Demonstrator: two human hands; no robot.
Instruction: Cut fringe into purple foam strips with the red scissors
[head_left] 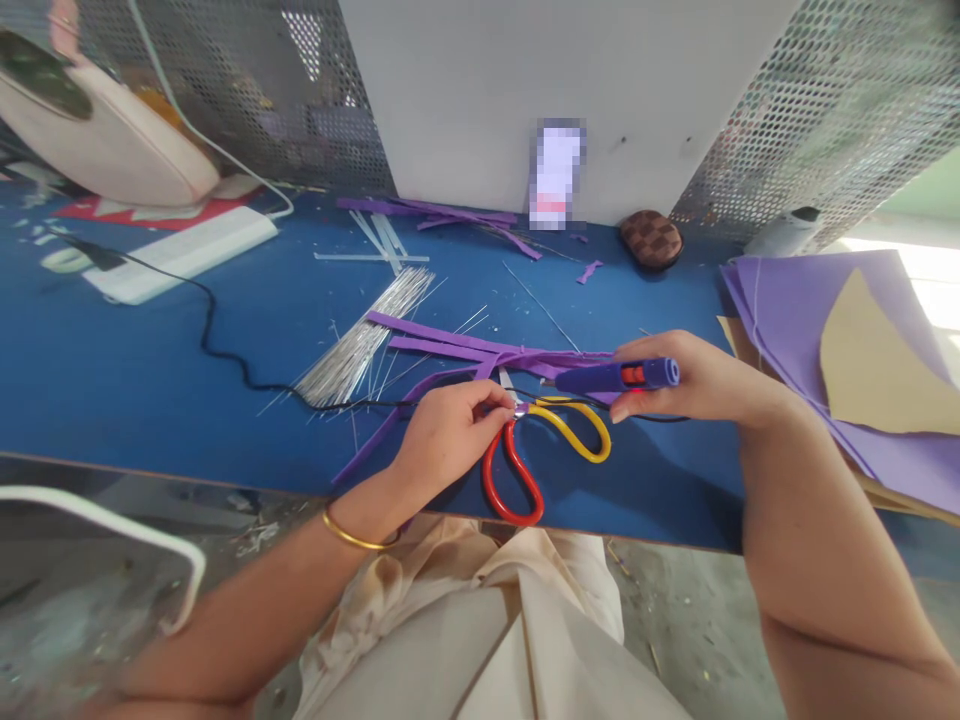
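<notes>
My right hand (701, 375) is wrapped round a dark blue hot glue gun (581, 379) with a red switch, its nozzle pointing left towards my other hand. My left hand (446, 425), with a gold bangle at the wrist, has thumb and forefinger pinched together; what sits between them is too small to make out. Just under those fingertips lie scissors (601, 445) with one red and one yellow handle, spread apart on the table. Purple strips (442, 340) run behind both hands, partly hidden by them. The gun's black cord (247, 375) passes behind my left hand.
A bundle of thin silver wires (367, 335) lies left of centre on the blue table (247, 420). Clear glue sticks (382, 240), a phone (556, 175) and a checked brown pouch (651, 240) are at the back. Purple sheets (802, 300) lie right, a white power strip (187, 255) left.
</notes>
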